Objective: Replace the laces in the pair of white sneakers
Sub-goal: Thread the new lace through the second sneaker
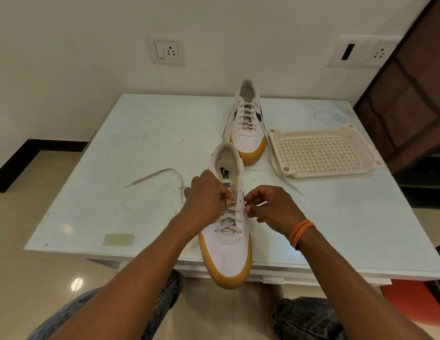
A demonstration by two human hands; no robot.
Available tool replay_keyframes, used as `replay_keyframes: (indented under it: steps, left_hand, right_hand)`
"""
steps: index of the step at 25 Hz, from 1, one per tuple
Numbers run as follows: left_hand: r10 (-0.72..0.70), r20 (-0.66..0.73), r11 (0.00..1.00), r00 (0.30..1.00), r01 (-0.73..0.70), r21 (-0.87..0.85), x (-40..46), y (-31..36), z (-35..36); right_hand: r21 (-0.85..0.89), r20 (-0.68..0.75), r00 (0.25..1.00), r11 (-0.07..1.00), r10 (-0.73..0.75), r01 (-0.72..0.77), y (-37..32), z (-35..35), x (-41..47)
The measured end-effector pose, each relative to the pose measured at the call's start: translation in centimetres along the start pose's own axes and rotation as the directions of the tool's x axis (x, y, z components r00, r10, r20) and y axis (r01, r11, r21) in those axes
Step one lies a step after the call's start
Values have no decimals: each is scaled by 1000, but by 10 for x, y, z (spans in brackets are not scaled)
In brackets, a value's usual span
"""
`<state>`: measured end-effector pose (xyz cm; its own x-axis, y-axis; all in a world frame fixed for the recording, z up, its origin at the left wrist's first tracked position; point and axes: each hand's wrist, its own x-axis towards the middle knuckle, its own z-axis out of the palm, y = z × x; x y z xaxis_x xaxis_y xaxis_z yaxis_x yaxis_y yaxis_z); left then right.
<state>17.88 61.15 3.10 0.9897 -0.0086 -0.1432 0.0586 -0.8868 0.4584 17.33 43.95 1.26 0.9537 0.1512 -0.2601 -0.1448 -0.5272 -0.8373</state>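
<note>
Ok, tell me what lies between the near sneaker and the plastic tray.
In the head view, a loose lace end trails on the glass tabletop between the near sneaker and the plastic tray.

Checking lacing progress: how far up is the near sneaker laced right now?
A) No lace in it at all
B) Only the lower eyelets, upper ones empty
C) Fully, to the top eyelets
B: the near sneaker shows lace crossings only toward the toe, with bare eyelets above where the left hand and right hand pinch the lace.
</note>
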Motion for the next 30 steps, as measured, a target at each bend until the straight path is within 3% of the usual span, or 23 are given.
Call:
replay_keyframes:
  steps: [6,13,21,26,30]
  left_hand:
    - [19,-54,989,998,-11,149,-6,7,8]
    - [-92,76,940,993,112,-322,1,-4,-1]
    - [-71,196,861,978,159,-484,-5,-2,5]
    - [-70,243,891,968,170,-420,2,-8,4]
    - [-39,244,944,969,116,-310,4,-10,1]
  right_hand:
    - [-9,-22,1000,1000,-14,14,1,2,0]
    - [0,-12,1000,1000,-6,6,1,3,0]
    - [-5,-50,999,1000,-18,18,2,4,-2]
    - [41,-157,980,991,-123,131,-5,6,-5]
    - [-49,-177,971,987,-161,154,-4,15,-4]
